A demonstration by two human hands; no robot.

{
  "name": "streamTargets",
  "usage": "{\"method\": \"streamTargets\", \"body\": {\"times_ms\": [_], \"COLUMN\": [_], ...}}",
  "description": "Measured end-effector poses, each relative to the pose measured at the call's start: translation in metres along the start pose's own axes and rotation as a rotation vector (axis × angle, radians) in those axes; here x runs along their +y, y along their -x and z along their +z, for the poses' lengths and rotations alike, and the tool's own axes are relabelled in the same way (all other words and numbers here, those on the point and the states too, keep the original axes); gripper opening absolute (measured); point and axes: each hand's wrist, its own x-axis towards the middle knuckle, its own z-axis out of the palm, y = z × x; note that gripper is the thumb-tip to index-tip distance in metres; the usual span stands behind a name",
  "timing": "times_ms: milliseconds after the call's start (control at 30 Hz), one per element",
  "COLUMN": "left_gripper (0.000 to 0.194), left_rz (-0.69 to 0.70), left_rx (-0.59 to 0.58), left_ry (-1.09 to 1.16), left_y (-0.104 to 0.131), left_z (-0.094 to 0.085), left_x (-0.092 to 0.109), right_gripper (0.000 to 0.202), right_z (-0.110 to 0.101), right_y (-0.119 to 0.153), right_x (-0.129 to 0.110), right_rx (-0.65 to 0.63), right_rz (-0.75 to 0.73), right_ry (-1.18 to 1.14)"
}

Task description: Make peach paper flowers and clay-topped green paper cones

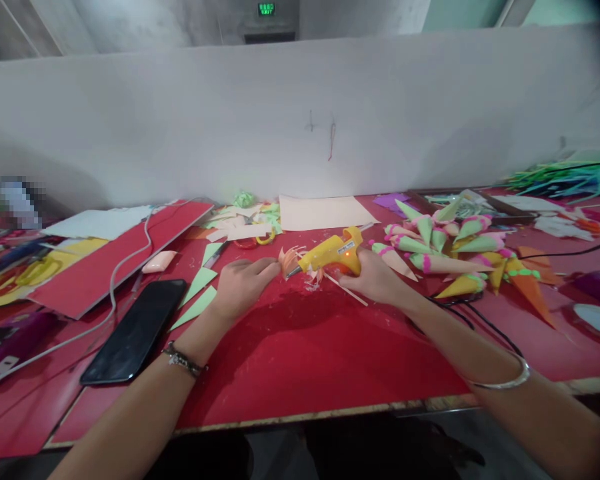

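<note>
My right hand [377, 275] is wrapped round the handle of a yellow glue gun [327, 253] with a small orange light on its side. The gun's metal nozzle points left, at an orange fringed paper piece [289, 259]. My left hand [245, 283] pinches that fringed piece between thumb and finger, its tip beside the nozzle. More orange scraps and whitish strands lie under the gun. A thin pale stick [349, 292] rests on the red table just below my right hand.
A black phone [135, 330] and green paper triangles [200, 287] lie at left. Several paper cones [440, 243] are heaped at right, near black cables [490, 327]. Behind are scissors [265, 237] and a cream sheet [325, 212] by the white partition [205, 120].
</note>
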Motion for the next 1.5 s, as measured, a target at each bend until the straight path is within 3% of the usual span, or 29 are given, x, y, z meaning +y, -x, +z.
{"method": "streamTargets", "body": {"times_ms": [833,1500], "left_gripper": [0.016,0.016], "left_rz": [-0.011,-0.018], "left_rx": [0.011,0.036], "left_ry": [-0.009,-0.027], "left_y": [0.0,0.0], "left_z": [0.0,-0.001], "left_x": [-0.002,-0.002], "right_gripper": [0.017,0.008], "right_z": [-0.006,-0.016], "right_y": [-0.003,-0.003], "right_x": [0.005,-0.002], "right_rx": [-0.005,0.015], "right_rz": [-0.014,0.025], "right_ry": [0.025,0.185]}}
